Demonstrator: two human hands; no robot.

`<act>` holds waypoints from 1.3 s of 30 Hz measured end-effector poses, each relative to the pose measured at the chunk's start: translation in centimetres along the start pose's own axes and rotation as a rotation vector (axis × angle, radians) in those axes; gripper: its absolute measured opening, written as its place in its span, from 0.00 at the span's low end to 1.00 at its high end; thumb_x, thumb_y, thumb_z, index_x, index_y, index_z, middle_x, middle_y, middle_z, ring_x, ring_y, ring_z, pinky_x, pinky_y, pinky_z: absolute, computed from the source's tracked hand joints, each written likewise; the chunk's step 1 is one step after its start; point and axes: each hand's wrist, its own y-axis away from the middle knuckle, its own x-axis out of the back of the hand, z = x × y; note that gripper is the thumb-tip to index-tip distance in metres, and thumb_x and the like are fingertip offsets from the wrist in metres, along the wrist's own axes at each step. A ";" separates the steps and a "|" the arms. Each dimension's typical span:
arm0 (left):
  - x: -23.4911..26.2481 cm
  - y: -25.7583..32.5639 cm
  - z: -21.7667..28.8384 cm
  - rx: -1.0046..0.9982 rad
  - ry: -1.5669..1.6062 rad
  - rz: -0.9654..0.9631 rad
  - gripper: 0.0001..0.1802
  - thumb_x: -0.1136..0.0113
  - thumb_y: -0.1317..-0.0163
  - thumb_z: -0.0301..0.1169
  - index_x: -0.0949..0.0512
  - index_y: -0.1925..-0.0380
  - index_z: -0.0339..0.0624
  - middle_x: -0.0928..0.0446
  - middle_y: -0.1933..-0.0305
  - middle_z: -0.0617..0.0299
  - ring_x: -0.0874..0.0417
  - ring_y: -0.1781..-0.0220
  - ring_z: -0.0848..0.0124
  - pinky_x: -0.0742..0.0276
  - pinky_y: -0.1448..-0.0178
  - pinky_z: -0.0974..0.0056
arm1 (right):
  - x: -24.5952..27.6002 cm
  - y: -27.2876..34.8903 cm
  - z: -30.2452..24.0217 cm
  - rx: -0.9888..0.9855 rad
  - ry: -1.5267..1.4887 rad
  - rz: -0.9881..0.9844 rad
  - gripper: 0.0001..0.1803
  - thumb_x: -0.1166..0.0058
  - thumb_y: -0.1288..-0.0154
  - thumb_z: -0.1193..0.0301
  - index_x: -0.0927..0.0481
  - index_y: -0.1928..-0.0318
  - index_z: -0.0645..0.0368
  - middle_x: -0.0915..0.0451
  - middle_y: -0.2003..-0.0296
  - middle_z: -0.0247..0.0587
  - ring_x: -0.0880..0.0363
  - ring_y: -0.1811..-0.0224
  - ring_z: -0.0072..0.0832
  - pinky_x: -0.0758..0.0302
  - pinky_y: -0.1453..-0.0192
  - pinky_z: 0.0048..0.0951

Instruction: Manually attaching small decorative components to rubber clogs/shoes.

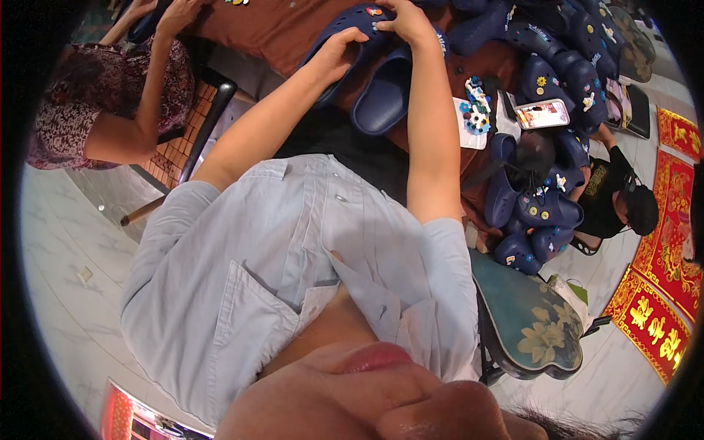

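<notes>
In the head view, a navy clog point(354, 22) is held up at the top middle, over the brown-covered table. My left hand point(340, 56) grips its near side, thumb lying on top and fingers partly hidden. My right hand point(405, 22) is closed on its other side, with the thumb tip beside a small pale charm point(375, 26). An orange-red charm point(374, 11) sits on the clog near these fingers. Below my right hand, a second navy clog point(383, 92) rests at the table edge, its open heel toward me, partly covered by my right forearm.
Many navy clogs with charms point(546, 81) pile up on the right, around a lit phone point(543, 114) and a heap of colourful charms point(477, 110). People sit at left point(110, 110) and right point(612, 187). A flowered stool point(532, 319) stands beside me.
</notes>
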 end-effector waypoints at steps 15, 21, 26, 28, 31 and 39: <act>1.2 0.2 -0.2 -0.008 -0.008 0.019 0.22 0.38 0.43 0.29 0.25 0.48 0.33 0.19 0.51 0.52 0.18 0.50 0.60 0.25 0.37 0.56 | 6.3 13.3 4.9 -0.112 0.477 0.850 0.12 0.32 0.48 0.70 0.12 0.62 0.58 0.14 0.64 0.50 0.16 0.58 0.49 0.23 0.50 0.46; 1.0 0.4 -0.2 -0.020 -0.016 0.020 0.22 0.37 0.44 0.28 0.25 0.48 0.34 0.20 0.50 0.52 0.21 0.46 0.60 0.27 0.35 0.55 | 10.0 14.9 11.7 -0.436 0.689 0.619 0.14 0.29 0.49 0.66 0.11 0.59 0.51 0.13 0.62 0.47 0.18 0.54 0.49 0.23 0.48 0.45; 1.8 0.1 -0.6 -0.009 0.038 0.000 0.22 0.36 0.44 0.28 0.24 0.48 0.35 0.21 0.48 0.53 0.22 0.45 0.60 0.29 0.33 0.55 | 10.7 14.4 13.1 -0.415 0.716 0.445 0.13 0.29 0.53 0.69 0.12 0.64 0.55 0.13 0.66 0.47 0.16 0.58 0.46 0.24 0.48 0.44; 1.2 0.2 -0.9 -0.053 0.006 0.013 0.22 0.36 0.44 0.29 0.24 0.48 0.34 0.21 0.49 0.53 0.21 0.46 0.60 0.28 0.34 0.55 | 10.8 14.4 13.5 -0.409 0.637 0.468 0.12 0.30 0.53 0.70 0.12 0.65 0.56 0.13 0.67 0.47 0.16 0.59 0.46 0.24 0.48 0.44; 1.2 0.3 -0.7 -0.072 0.011 0.019 0.23 0.36 0.44 0.29 0.24 0.48 0.33 0.20 0.49 0.52 0.20 0.46 0.60 0.27 0.35 0.55 | 10.3 14.1 13.3 -0.368 0.563 0.494 0.09 0.33 0.53 0.72 0.14 0.68 0.58 0.14 0.68 0.47 0.15 0.61 0.47 0.22 0.50 0.44; 1.4 0.6 -0.8 -0.084 0.048 -0.002 0.21 0.36 0.45 0.26 0.23 0.50 0.34 0.20 0.50 0.55 0.20 0.46 0.62 0.30 0.32 0.57 | 9.6 14.1 11.2 -0.319 0.535 0.664 0.11 0.33 0.51 0.76 0.14 0.63 0.57 0.13 0.66 0.45 0.14 0.63 0.43 0.20 0.54 0.40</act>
